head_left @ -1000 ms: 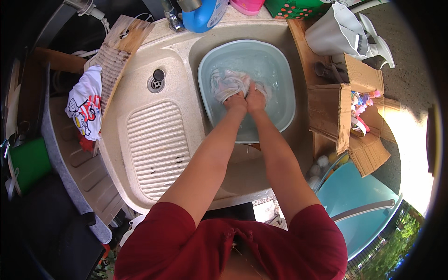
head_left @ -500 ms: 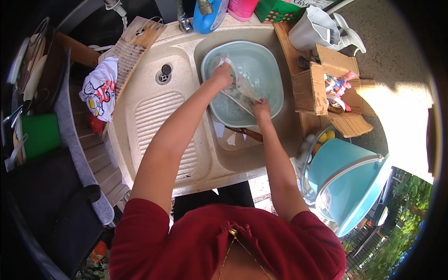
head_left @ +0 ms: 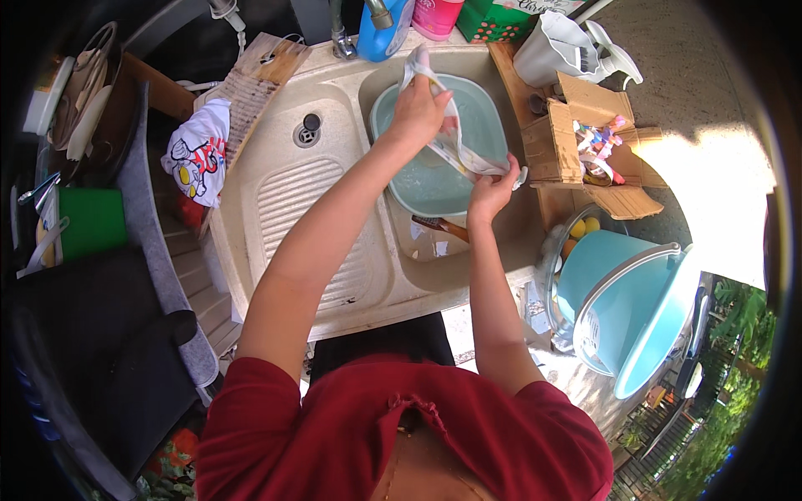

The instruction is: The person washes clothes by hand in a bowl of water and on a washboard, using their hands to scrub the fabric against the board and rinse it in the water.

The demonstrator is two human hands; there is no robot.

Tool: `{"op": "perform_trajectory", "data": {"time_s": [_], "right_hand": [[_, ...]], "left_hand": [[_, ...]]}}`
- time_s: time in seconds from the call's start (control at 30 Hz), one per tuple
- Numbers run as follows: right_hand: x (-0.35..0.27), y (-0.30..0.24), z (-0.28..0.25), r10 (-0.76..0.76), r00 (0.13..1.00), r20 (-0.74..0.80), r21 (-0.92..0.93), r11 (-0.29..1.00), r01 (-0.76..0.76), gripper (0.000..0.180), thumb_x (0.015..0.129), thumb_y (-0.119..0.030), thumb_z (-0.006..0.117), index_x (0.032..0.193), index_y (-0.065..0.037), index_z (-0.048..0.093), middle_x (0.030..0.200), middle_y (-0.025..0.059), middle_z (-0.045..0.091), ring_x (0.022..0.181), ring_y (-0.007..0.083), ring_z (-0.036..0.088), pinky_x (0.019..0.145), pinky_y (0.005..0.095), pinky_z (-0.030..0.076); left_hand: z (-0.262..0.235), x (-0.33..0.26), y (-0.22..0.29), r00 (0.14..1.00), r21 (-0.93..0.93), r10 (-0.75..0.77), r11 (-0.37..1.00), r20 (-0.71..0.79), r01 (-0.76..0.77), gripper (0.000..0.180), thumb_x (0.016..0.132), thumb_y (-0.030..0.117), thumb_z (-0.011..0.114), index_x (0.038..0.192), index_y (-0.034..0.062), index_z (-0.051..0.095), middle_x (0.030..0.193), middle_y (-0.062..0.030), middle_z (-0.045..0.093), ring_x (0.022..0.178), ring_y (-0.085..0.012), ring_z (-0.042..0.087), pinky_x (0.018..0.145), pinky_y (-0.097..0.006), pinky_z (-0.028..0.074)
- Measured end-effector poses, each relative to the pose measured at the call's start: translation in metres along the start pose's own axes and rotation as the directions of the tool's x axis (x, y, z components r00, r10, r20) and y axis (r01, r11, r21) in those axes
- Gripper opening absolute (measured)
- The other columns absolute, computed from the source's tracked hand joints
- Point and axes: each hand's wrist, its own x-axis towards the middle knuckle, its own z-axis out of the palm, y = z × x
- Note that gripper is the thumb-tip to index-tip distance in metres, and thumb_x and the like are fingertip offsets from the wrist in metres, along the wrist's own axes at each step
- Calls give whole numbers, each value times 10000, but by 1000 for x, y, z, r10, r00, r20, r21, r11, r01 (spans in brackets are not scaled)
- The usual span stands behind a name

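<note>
Between my hands a wet, pale patterned cloth (head_left: 449, 136) is stretched above a light blue-green basin (head_left: 382, 117) of water. My left hand (head_left: 420, 108) grips its upper end, and some cloth sticks up past the fingers. My right hand (head_left: 491, 194) pinches the other end near the basin's right rim, where a short tail hangs out beyond the fingers. The basin stands in the right bowl of a beige sink (head_left: 355, 311). Just below it lies a brown-handled brush (head_left: 443, 226), partly hidden by my right wrist.
Left of the sink, a white printed cloth (head_left: 200, 150) lies beside a wooden washboard (head_left: 266, 71). A faucet (head_left: 342, 42) and blue bottle (head_left: 386, 29) stand behind. To the right are an open cardboard box (head_left: 555, 146), a white pitcher (head_left: 547, 54) and a blue bucket (head_left: 618, 284).
Both hands have lifted the cloth up out of the basin water. My left hand has moved up and right, my right hand slightly right, and the cloth now spans above the basin.
</note>
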Motion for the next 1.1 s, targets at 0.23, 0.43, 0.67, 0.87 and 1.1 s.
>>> {"op": "perform_trajectory", "data": {"time_s": [0.23, 0.43, 0.67, 0.87, 1.1], "right_hand": [[5, 97, 113, 357, 856, 374, -556, 825, -101, 426, 767, -115, 530, 1182, -134, 438, 1068, 211, 572, 975, 357, 564, 816, 411, 453], [20, 127, 115, 331, 529, 781, -604, 616, 506, 396, 813, -219, 482, 1165, -43, 428, 1065, 223, 571, 1001, 332, 557, 841, 402, 440], [51, 88, 70, 331, 692, 642, -405, 912, -60, 330, 841, -231, 430, 940, 49, 574, 965, 265, 584, 912, 348, 588, 764, 405, 486], [23, -157, -52, 33, 826, 562, 304, 921, -244, 329, 898, -197, 354, 963, 93, 496, 793, 180, 595, 519, 245, 632, 388, 299, 484], [-72, -282, -70, -325, 700, 636, 605, 773, -191, 308, 885, -183, 384, 1025, 59, 513, 748, 131, 600, 597, 218, 642, 463, 271, 475]], "left_hand": [[138, -26, -175, 709, 467, -594, 785, 381, 407, 541, 851, 166, 479, 1353, 138, 281, 1346, -200, 326, 1190, -364, 389, 968, -445, 337], [164, -43, -173, 597, 701, -639, 692, 484, 171, 479, 840, 212, 487, 1299, 133, 376, 1324, -140, 393, 1191, -303, 415, 955, -516, 332], [58, 1, -104, 859, 248, -296, 947, 417, 205, 933, 736, 169, 639, 1402, 150, -15, 1260, -296, 393, 1156, -392, 418, 954, -381, 365], [-93, -16, 40, 949, 238, -112, 970, 296, 40, 818, 802, 139, 573, 1403, 201, 22, 1272, -264, 403, 1186, -399, 383, 976, -403, 332], [-208, -68, 91, 980, 228, -50, 974, 194, 4, 502, 864, 134, 471, 1344, 152, 328, 897, -121, 606, 628, -148, 570, 487, -272, 474]]}}
